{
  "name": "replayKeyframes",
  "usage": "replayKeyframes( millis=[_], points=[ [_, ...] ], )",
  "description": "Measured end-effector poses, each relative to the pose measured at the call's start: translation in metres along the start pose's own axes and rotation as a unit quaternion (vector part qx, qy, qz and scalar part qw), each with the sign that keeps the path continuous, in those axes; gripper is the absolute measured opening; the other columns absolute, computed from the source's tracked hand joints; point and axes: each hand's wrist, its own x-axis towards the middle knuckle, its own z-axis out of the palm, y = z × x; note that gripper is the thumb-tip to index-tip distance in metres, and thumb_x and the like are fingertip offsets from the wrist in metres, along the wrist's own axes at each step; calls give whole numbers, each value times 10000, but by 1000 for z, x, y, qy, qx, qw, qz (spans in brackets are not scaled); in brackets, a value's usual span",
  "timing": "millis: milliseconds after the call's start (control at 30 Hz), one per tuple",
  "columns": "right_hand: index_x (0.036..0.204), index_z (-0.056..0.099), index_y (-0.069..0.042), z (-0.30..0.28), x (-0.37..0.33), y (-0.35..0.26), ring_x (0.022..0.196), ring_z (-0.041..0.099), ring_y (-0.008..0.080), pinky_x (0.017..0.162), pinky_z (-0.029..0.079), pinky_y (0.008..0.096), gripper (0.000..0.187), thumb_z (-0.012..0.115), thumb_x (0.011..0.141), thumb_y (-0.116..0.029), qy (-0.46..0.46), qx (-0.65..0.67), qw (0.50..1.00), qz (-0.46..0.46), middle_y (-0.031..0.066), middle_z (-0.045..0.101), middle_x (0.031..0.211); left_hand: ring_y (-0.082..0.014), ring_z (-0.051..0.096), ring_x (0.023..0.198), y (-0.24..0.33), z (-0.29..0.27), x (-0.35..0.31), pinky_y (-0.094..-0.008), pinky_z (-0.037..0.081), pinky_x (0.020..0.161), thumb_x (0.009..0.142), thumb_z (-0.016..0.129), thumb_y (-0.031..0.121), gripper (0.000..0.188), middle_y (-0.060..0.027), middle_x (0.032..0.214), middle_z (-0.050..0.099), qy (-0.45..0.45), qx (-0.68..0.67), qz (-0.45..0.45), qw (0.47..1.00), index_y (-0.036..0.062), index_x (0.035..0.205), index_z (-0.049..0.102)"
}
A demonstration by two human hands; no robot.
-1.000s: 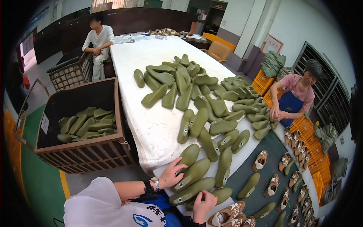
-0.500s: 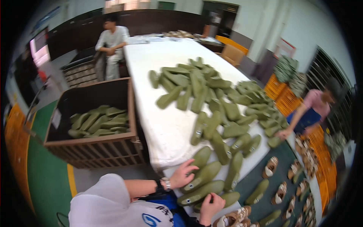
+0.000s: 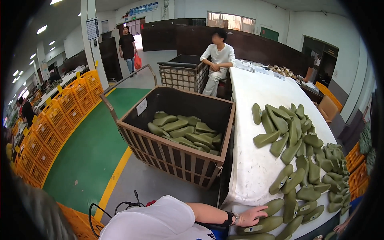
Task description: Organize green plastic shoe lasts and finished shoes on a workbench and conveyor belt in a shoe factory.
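My left hand (image 3: 253,216), with a watch (image 3: 236,219) at its wrist, reaches over the near end of the white table. Its fingers are stretched out and rest on a green shoe last (image 3: 274,207). Just below the hand lies another green last (image 3: 262,227), and one more (image 3: 250,237) is cut by the lower edge. Several lasts lie to the right of my fingers, among them an upright-pointing one (image 3: 290,206). My right hand is out of view.
A brown-framed cart (image 3: 176,154) holding green lasts (image 3: 182,132) stands left of the white table (image 3: 252,172). Behind it a person in white (image 3: 219,56) sits by another cart (image 3: 180,74). Another person's hand (image 3: 341,227) shows at right. Orange crates (image 3: 60,110) line the green floor.
The view has swung left, bringing the cart, aisle and crates further in. My right hand and the shoes beside it have left the picture. My left hand remains at the lasts.
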Motion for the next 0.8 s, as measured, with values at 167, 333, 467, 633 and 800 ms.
replayKeyframes(
  millis=[167,333,467,633,800],
  points=[
    [824,682,-47,4,0,6,710,578,345,680,462,428,151,667,781,-191,20,15,1000,-13,157,646,773,-363,419,1207,2,1,2,-368,371,998,730,513,15,375,-197,1360,378,-6,1,-1,1000,71,1100,545],
    [821,683,-46,8,-2,11,711,582,341,679,463,427,144,674,771,-180,28,15,999,-25,151,648,772,-359,415,1215,0,2,-2,-364,360,1010,734,507,16,377,-190,1368,377,-4,-3,-1,1000,74,1105,545],
    [819,685,-47,3,-7,10,709,583,336,680,463,428,144,684,759,-178,28,22,999,-19,147,650,773,-357,404,1230,8,-4,-8,-366,348,1024,741,506,23,375,-194,1367,376,-11,-4,-18,1000,77,1110,544],
    [802,693,-78,8,-13,20,686,576,319,653,458,418,115,693,745,-179,56,0,998,-16,115,653,761,-383,408,1223,2,8,-6,-378,356,1018,714,495,28,406,-210,1366,376,-16,6,26,1000,85,1113,548],
    [758,645,-36,6,-5,19,739,552,316,718,409,401,57,630,714,-71,17,84,996,7,131,624,751,-383,377,1251,28,-18,-2,-430,304,1053,702,514,61,406,-236,1292,452,-12,-2,-4,1000,78,1102,582]
  ],
)
